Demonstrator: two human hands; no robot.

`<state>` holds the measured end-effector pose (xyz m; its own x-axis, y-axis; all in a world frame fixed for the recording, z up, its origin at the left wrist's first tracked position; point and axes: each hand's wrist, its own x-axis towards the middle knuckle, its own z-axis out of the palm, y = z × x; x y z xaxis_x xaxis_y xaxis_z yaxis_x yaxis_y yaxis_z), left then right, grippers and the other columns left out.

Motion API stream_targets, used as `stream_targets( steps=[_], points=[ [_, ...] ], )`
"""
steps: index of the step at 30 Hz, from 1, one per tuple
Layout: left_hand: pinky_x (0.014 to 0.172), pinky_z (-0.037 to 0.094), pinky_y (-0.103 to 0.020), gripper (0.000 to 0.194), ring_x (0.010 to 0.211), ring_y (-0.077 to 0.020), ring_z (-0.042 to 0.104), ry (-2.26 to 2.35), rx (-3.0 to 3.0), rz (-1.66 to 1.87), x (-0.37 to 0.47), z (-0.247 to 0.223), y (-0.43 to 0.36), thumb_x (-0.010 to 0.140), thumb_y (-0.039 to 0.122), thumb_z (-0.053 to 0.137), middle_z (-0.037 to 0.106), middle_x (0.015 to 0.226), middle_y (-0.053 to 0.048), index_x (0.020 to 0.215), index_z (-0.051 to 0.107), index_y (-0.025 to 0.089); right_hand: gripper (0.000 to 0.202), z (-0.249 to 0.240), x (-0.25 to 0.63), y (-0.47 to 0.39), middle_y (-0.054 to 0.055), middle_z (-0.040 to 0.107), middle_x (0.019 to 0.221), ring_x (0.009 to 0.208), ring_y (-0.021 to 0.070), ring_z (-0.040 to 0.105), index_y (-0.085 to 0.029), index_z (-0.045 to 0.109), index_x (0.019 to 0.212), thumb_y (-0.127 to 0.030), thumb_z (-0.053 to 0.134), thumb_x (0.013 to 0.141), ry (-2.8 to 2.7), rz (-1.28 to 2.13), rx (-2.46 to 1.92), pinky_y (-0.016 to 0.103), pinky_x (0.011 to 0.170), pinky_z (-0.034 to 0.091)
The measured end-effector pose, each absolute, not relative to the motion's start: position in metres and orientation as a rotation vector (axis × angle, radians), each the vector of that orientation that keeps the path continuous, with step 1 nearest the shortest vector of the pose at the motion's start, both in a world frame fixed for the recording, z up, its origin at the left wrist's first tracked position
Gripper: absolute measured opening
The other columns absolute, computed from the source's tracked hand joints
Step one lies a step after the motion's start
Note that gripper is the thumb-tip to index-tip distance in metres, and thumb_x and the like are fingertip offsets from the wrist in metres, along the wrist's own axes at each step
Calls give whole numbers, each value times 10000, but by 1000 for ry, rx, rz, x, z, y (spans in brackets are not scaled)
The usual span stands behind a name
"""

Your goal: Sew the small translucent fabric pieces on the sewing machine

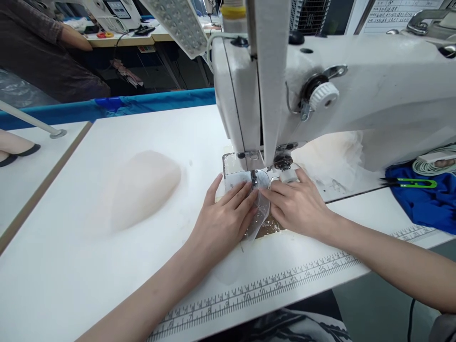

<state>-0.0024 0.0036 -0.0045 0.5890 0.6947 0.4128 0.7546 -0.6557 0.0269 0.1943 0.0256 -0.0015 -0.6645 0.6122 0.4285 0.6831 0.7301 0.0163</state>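
Note:
A white sewing machine [245, 95] stands over the table, its presser foot [254, 178] down among my fingertips. Under the foot and toward me runs a piece of sheer whitish fabric [261, 216]. My left hand [228, 213] lies flat on this fabric just left of the foot, fingers stretched forward and thumb apart. On the right, my right hand [297, 204] has its fingers curled and pinched at the fabric's edge, close to the needle area. How the fabric lies beneath the fingers is hidden.
A pale beige fabric piece [146, 190] lies on the white table [71, 204]. Green-handled thread snips [415, 183] rest on blue cloth [427, 209] at right. Ruler markings [249, 297] line the front edge. Another person's arm [74, 38] shows at the far left.

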Motion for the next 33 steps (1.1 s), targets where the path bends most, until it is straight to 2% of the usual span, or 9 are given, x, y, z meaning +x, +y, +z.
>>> stream_targets(
  steps=[4, 15, 22, 24, 26, 28, 30, 33],
  points=[
    [1098, 258, -582, 332, 1161, -256, 577, -1231, -2663, -579, -3, -5, 4, 952, 248, 407, 609, 1237, -130, 1216, 579, 142, 329, -2, 194, 26, 52, 676, 805, 679, 167, 508, -96, 667, 1066, -100, 423, 846, -2542, -261, -999, 352, 790, 283],
    [1125, 206, -567, 355, 1197, -246, 548, -1271, -2668, -524, -3, -3, 5, 968, 279, 375, 591, 1271, -117, 1230, 570, 142, 282, -3, 191, 27, 33, 668, 766, 638, 152, 483, -100, 686, 980, -96, 443, 835, -2516, -315, -999, 348, 776, 286],
    [1118, 248, -546, 314, 1179, -245, 558, -1234, -2652, -588, -4, -3, 4, 948, 244, 427, 620, 1241, -110, 1199, 574, 127, 250, -2, 192, 29, 31, 676, 781, 674, 148, 506, -122, 689, 954, -87, 456, 868, -2463, -367, -932, 332, 772, 307],
    [1060, 366, -484, 262, 1113, -231, 588, -1249, -2671, -657, -4, 6, -2, 926, 236, 460, 660, 1158, -99, 1116, 603, 125, 249, -1, 194, 29, 43, 688, 880, 715, 145, 525, -136, 683, 974, -72, 464, 874, -2456, -363, -862, 317, 746, 316],
    [871, 508, -406, 240, 988, -226, 610, -1322, -2764, -642, -3, 17, -10, 888, 305, 515, 664, 1069, -94, 1030, 609, 136, 234, 0, 196, 29, 50, 684, 1003, 774, 145, 544, -157, 686, 930, -67, 476, 876, -2480, -333, -766, 304, 708, 321],
    [684, 537, -363, 296, 891, -234, 588, -1394, -2893, -485, -3, 26, -18, 822, 368, 576, 631, 1033, -100, 1015, 585, 144, 219, 1, 198, 29, 33, 687, 1036, 825, 149, 560, -170, 688, 832, -74, 495, 877, -2509, -296, -678, 299, 676, 322],
    [645, 523, -362, 271, 866, -243, 556, -1412, -2937, -320, -1, 29, -22, 774, 268, 580, 602, 1012, -105, 1012, 565, 139, 222, 1, 199, 30, 4, 713, 951, 833, 150, 576, -174, 685, 765, -76, 518, 874, -2509, -265, -638, 296, 655, 330],
    [662, 494, -358, 216, 802, -225, 528, -1421, -2842, -278, 1, 23, -16, 740, 39, 432, 596, 891, -88, 883, 558, 140, 187, -1, 201, 32, -23, 729, 824, 779, 141, 598, -184, 702, 794, -118, 552, 882, -2449, -150, -671, 289, 644, 369]
  ],
)
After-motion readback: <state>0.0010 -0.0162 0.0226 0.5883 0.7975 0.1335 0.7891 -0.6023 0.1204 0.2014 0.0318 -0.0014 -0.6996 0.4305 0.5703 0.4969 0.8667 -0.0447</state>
